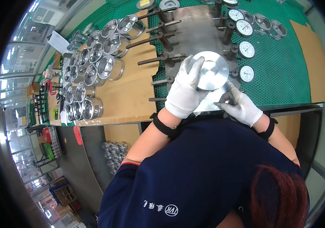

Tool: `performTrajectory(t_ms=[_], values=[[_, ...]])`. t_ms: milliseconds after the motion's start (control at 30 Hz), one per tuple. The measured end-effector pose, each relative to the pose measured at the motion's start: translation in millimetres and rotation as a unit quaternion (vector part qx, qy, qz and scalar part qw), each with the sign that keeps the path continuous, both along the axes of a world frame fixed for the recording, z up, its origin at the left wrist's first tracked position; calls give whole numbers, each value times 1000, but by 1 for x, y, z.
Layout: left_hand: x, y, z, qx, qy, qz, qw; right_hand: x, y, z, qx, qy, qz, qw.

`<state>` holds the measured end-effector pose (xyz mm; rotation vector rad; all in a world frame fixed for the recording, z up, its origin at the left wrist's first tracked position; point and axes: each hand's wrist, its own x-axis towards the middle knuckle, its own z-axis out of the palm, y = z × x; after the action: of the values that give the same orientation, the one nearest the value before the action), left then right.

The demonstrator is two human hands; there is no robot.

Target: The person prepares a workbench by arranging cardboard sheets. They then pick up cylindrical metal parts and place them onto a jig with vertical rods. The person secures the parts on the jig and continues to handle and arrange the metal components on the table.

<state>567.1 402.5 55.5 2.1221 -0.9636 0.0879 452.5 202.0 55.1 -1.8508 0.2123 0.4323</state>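
My left hand [187,89], in a white glove, holds a round silver piston [217,74] by its rim, the flat ringed face up. Beneath it lies a grey metal plate [193,30]. My right hand [240,106], also gloved in white, is at the plate's near right corner, just below the piston. Its fingers are curled around a small dark thing [227,99] whose kind I cannot make out. Right beside that hand stands a white-faced dial gauge [247,73] on a post.
More dial gauges [247,49] line the plate's right side. Posts with dark rods [151,60] stand along its left. Many silver pistons [111,67] sit on cardboard [136,87] at left, others [263,23] on the green mat [276,68] at far right. Further pistons [115,154] lie below the table.
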Motion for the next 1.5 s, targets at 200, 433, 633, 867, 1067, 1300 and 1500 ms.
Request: performTrajectory(t_ms=[200,433,633,867,1067,1300,1500], values=[[1,-1,-1,-6,-13,5,1000,1,1,-1,-45,-4,1,999],[-1,-2,2,-33,5,10,999,3,2,16,9,73,-12,997],[-6,-7,69,-82,404,-91,907,-6,-27,36,32,-204,-61,977],[-12,-32,93,-164,347,-113,916,-30,-164,29,135,-43,-331,933],[-19,27,66,-132,319,157,925,6,-345,-27,31,31,-455,890],[-65,73,47,-171,282,383,863,84,-509,-131,74,86,-541,833],[-68,71,60,-118,292,435,843,113,-571,-168,217,59,-496,839]])
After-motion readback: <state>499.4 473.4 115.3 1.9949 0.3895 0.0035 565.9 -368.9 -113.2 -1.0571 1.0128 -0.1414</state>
